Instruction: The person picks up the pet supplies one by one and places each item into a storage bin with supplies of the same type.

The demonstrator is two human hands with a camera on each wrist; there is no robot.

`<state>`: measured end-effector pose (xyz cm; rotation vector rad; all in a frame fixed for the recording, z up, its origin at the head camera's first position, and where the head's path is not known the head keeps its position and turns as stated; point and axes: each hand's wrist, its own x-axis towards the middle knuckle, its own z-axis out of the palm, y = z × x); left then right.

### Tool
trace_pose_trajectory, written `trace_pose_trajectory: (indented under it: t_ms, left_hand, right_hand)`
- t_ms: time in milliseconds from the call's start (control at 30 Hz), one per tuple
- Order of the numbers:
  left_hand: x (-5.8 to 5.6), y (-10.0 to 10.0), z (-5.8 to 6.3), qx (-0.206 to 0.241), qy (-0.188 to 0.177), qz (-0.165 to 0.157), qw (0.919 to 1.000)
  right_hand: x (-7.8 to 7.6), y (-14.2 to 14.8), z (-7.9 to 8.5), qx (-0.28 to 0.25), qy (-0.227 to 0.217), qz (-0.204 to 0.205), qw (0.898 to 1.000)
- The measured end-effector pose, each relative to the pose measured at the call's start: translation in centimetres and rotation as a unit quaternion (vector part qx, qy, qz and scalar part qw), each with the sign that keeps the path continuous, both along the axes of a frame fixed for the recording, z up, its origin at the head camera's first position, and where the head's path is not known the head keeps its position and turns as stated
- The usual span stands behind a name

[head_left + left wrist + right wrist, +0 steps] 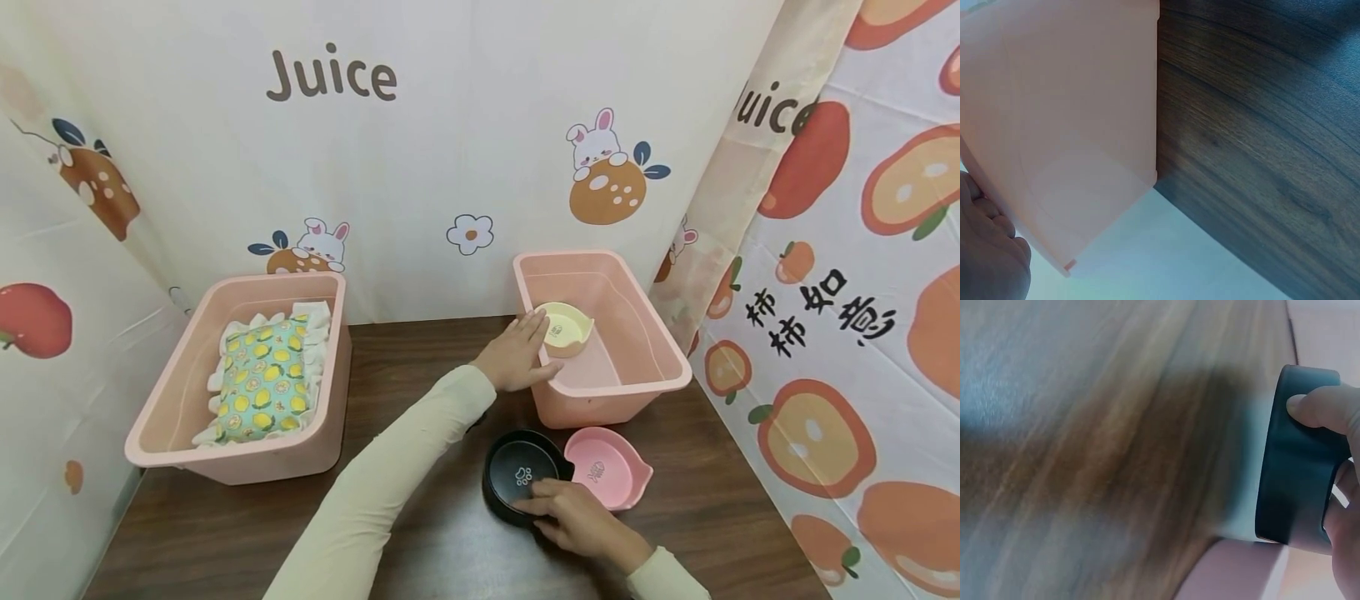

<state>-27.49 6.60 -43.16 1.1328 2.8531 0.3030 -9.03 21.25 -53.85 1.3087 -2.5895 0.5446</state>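
My left hand [517,354] rests at the left rim of the right pink bin [637,333], its fingers laid over the edge. Inside that bin sits a small yellow bowl [564,327] with a pointed lip, which the fingertips overlap in the head view. In the left wrist view, the fingers [1000,228] show beside the bin's wall. My right hand [573,512] pinches the near right side of a black bowl [517,471] with a white paw print; the right wrist view shows the thumb [1313,409] against its wall. A pink bowl [603,467] lies against the black one's right side.
A second pink bin [337,375] stands at the left, with a lemon-print cushion [262,379] with white frills inside. Dark wood tabletop [420,358] lies between the bins. Printed curtains [450,150] hang behind the table and on both sides.
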Motion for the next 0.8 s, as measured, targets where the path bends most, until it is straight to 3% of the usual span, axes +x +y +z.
trace_pose_trajectory:
  t_ms: [267, 467, 800]
  left_hand:
    - [0.0, 0.0, 0.1, 0.003, -0.001, -0.003, 1.0000]
    - [0.0, -0.1, -0.1, 0.008, 0.006, -0.009, 0.9999]
    - [-0.1, -0.2, -0.1, 0.011, 0.007, -0.017, 0.9998]
  right_hand:
    - [1.3, 0.5, 2.4, -0.015, 0.042, 0.017, 0.999]
    - [2.2, 1.4, 4.9, -0.019, 0.068, 0.006, 0.998]
    - [3.9, 4.2, 8.7, -0.046, 0.056, -0.033, 0.997]
